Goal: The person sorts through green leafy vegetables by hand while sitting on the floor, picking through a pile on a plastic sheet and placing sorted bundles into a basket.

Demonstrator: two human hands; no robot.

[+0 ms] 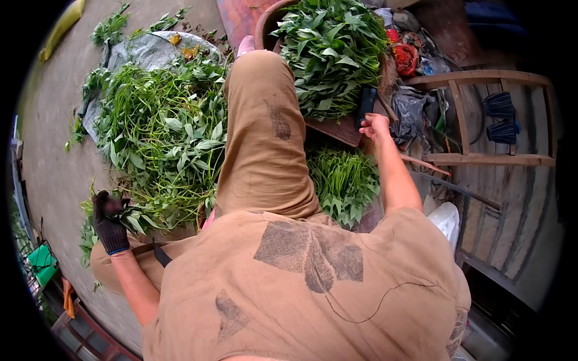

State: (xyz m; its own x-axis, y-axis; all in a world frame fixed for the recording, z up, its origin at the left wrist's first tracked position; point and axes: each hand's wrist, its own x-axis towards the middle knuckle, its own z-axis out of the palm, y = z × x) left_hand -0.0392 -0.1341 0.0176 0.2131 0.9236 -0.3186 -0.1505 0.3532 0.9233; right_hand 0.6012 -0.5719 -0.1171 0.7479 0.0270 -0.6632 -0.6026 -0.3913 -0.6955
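Note:
My left hand (111, 221), in a dark knitted glove, is closed around a small bunch of leafy stems (138, 219) at the lower left of a large heap of loose greens (165, 135). My bare right hand (374, 125) has its fingers curled, with the fingertips at the lower end of a dark, flat, phone-like object (366, 103). No other thing shows in that hand. That object stands beside a big mound of leafy greens (331, 57) in a round container (265, 27). Below my right hand lies a bundle of greens (343, 183), stems upward.
My raised knee (259, 120) stands between the heap and the container. A grey sheet (156, 49) lies under the heap on the concrete floor (54, 144). At the right are a wooden frame (460, 117), dark plastic bags (415, 114), a thin rod (460, 191) and a folded blue mask (501, 117).

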